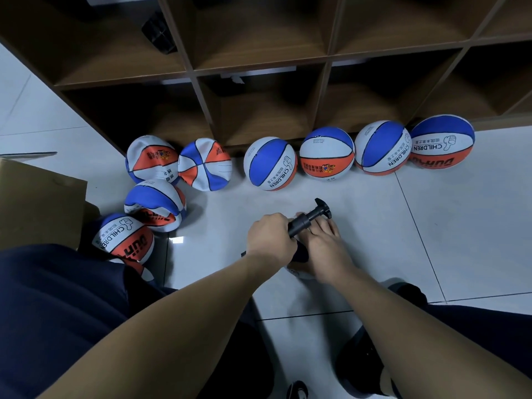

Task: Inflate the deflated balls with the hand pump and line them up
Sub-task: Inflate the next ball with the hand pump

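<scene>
closest to the camera are dark trouser legs (57, 312) and two bare forearms reaching out over the white tiled floor (431, 240). the left hand (270, 240) is a closed fist wrapped round the black barrel of the hand pump (305, 224), knuckles up. the right hand (325, 243) lies just beside it with fingers fairly straight and flat, pressing down on something pale under the pump; only a white sliver (299, 273) shows below the wrist, so can't say for sure it's a ball. the pump tilts up and away to the right, its t-handle (323, 208) free of both hands, rod partly out.

left of the hands, four saggy deflated balls in a loose clump: one (123, 240) against the knee, one (155, 208) behind it, then two (152, 159) (205, 165) touching each other by the shelf base. a cardboard box (37, 203) sits at the far left edge.

further back, four round inflated balls in a row along the foot of the shelf: (270, 164), (326, 152), (383, 148), (442, 141), all blue, white and orange. behind them is a brown wooden cubby shelf (325, 76), with a dark object (158, 33) in an upper left cubby.
</scene>
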Demonstrator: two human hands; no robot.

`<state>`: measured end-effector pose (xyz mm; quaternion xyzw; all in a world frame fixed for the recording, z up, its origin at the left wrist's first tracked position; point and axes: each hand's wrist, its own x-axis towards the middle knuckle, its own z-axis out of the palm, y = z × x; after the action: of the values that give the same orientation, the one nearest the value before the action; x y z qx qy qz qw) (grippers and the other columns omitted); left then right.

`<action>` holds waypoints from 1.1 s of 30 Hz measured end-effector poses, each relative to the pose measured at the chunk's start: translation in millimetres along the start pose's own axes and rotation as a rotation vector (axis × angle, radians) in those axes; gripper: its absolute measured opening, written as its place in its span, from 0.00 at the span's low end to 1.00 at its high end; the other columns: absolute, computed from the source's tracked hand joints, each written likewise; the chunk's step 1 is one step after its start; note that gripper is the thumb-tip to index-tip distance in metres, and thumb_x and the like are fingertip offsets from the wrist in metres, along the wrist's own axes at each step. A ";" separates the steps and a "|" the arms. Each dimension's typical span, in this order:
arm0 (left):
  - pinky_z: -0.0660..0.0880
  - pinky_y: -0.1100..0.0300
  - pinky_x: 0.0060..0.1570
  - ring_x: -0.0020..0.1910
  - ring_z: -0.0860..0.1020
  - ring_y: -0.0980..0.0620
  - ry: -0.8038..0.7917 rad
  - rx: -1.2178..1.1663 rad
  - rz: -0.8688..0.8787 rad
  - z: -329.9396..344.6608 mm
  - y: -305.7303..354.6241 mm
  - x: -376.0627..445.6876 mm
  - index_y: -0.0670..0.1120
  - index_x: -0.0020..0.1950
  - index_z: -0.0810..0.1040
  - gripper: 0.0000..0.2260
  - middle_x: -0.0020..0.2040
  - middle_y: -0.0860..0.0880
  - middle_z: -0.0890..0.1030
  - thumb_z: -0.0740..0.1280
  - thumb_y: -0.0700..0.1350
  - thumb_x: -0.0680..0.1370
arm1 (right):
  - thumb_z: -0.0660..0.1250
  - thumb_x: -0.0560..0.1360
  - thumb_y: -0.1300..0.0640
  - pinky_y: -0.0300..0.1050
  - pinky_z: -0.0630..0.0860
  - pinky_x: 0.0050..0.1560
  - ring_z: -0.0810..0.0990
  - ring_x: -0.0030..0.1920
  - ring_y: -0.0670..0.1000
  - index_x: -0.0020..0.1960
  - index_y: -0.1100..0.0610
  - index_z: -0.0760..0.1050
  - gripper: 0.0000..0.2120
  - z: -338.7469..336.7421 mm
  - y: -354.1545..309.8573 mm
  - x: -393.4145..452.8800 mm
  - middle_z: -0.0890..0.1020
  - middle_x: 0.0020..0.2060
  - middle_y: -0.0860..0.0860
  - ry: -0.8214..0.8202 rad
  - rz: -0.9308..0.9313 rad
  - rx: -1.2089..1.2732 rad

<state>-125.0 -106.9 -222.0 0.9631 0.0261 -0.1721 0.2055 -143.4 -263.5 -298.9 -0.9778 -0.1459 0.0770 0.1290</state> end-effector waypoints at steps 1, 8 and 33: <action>0.70 0.56 0.36 0.36 0.76 0.42 0.035 -0.019 -0.006 -6.2 0.9 1.6 0.47 0.40 0.75 0.06 0.35 0.49 0.77 0.71 0.45 0.74 | 0.72 0.61 0.28 0.57 0.63 0.77 0.62 0.80 0.57 0.80 0.47 0.66 0.52 -1.8 3.7 0.1 0.66 0.79 0.50 -0.006 0.017 0.021; 0.65 0.58 0.30 0.35 0.77 0.48 0.012 -0.039 0.075 -78.7 -9.0 23.4 0.49 0.38 0.75 0.15 0.36 0.48 0.78 0.79 0.52 0.75 | 0.70 0.59 0.20 0.60 0.56 0.82 0.50 0.84 0.54 0.85 0.43 0.52 0.62 -20.6 10.9 2.9 0.54 0.84 0.46 -0.123 0.123 0.180; 0.65 0.64 0.26 0.30 0.75 0.54 -0.134 0.068 0.395 -117.5 123.3 108.5 0.51 0.38 0.78 0.11 0.32 0.53 0.78 0.78 0.50 0.75 | 0.88 0.51 0.36 0.66 0.77 0.67 0.69 0.72 0.61 0.77 0.51 0.60 0.63 -121.5 251.2 17.7 0.71 0.72 0.52 0.278 0.668 0.170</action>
<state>29.5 -174.3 -110.9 0.9422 -0.1829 -0.1928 0.2040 -37.1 -518.2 -253.8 -0.9584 0.2073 -0.0068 0.1961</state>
